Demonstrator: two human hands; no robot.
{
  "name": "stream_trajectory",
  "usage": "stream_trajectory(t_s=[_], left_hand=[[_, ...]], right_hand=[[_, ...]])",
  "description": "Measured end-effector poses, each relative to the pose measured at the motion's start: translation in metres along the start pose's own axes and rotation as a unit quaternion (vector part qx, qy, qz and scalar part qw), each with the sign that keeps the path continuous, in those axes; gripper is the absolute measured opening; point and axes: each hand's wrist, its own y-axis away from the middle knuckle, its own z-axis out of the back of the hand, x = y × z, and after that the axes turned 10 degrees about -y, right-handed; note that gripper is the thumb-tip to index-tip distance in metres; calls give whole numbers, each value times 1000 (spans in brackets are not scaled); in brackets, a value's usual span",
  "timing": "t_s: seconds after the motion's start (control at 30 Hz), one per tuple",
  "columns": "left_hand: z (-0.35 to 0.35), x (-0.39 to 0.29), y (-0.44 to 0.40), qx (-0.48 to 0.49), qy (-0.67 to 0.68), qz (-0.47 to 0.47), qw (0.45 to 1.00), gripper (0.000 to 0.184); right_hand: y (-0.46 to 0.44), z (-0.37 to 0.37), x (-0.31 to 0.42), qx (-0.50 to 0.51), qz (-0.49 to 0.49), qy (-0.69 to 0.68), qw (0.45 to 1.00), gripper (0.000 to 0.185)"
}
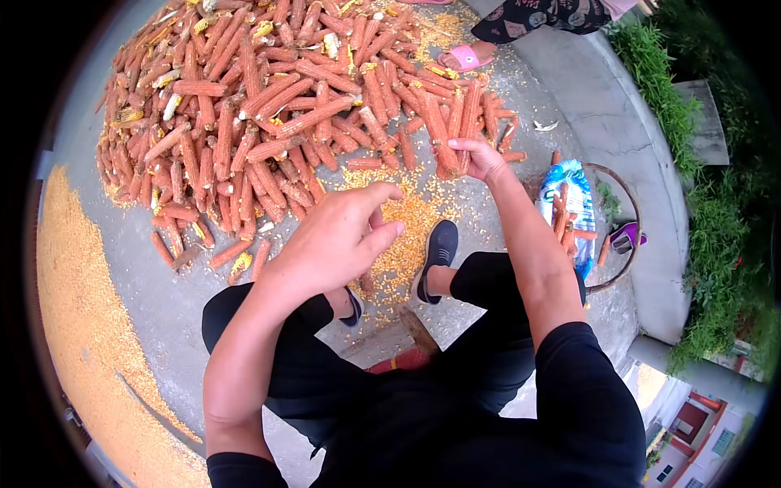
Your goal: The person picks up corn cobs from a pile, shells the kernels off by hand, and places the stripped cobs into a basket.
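My right hand (482, 159) is closed around a few bare reddish corncobs (452, 130), which it holds upright at the near right edge of the cob pile (268, 98). Nothing shows in my left hand (338, 237), which hovers over the ground between my knees and the pile. Its index finger and thumb are apart, while the other fingers are mostly hidden behind the hand. Loose yellow kernels (396, 244) are scattered below, around my dark shoes (440, 248). Some cobs in the pile carry patches of kernels.
At right stands a round-rimmed basket (639, 213) with a blue-and-white bag (576, 189) and cobs in it. A wide spread of kernels (81, 301) covers the left ground. Another person's foot in a pink sandal (466, 58) is beyond the pile. A low concrete ledge (618, 122) curves along the right.
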Motion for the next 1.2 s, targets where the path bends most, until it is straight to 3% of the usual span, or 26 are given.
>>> stream_trajectory(t_s=[0.1, 0.13, 0.23, 0.4, 0.57, 0.63, 0.7, 0.73, 0.77, 0.83, 0.9, 0.97, 1.0, 1.13, 1.2], left_hand=[[-3, 3, -4, -15, -14, -19, 1000, 38], [-3, 3, -5, -18, -2, -14, 1000, 37], [-7, 7, -7, -23, 29, 0, 999, 35], [-10, 3, -4, -12, 51, -4, 999, 31], [-8, 6, 0, -10, 29, -10, 999, 32], [-8, 8, 2, -20, 6, -10, 1000, 33], [-7, -4, 1, -17, -26, -5, 1000, 34], [-9, -6, 2, -28, -25, -8, 999, 34], [-10, -9, 2, -21, -35, -5, 999, 34], [-11, -12, 1, -8, -58, 1, 998, 34], [-15, -13, -1, -4, -70, -16, 997, 33], [-16, -14, -1, -2, -87, -29, 996, 34], [-15, -14, -2, 18, -92, -34, 995, 36], [-26, -17, 0, 7, -151, -90, 984, 38], [-33, -24, 3, 79, -165, -76, 980, 37]], right_hand=[[47, -10, 55, -24, -10, -2, 1000, 56], [60, 2, 70, -53, 0, 54, 997, 54], [115, 22, 99, -84, 79, 103, 988, 50], [212, 83, 111, -283, 90, 165, 940, 39], [272, 165, 91, -499, 85, 379, 775, 25], [282, 168, 82, -555, 50, 424, 714, 31], [297, 196, 76, -590, -26, 539, 601, 36], [297, 203, 77, -611, -75, 539, 576, 48], [300, 211, 74, -612, -52, 536, 579, 61], [296, 194, 77, -587, -66, 617, 521, 64], [290, 193, 89, -527, -83, 627, 567, 75], [272, 201, 97, -515, -59, 701, 490, 69], [262, 193, 104, -479, -37, 730, 486, 64], [180, 157, 110, -342, 28, 767, 542, 48], [134, 135, 96, -268, 44, 771, 576, 45]])
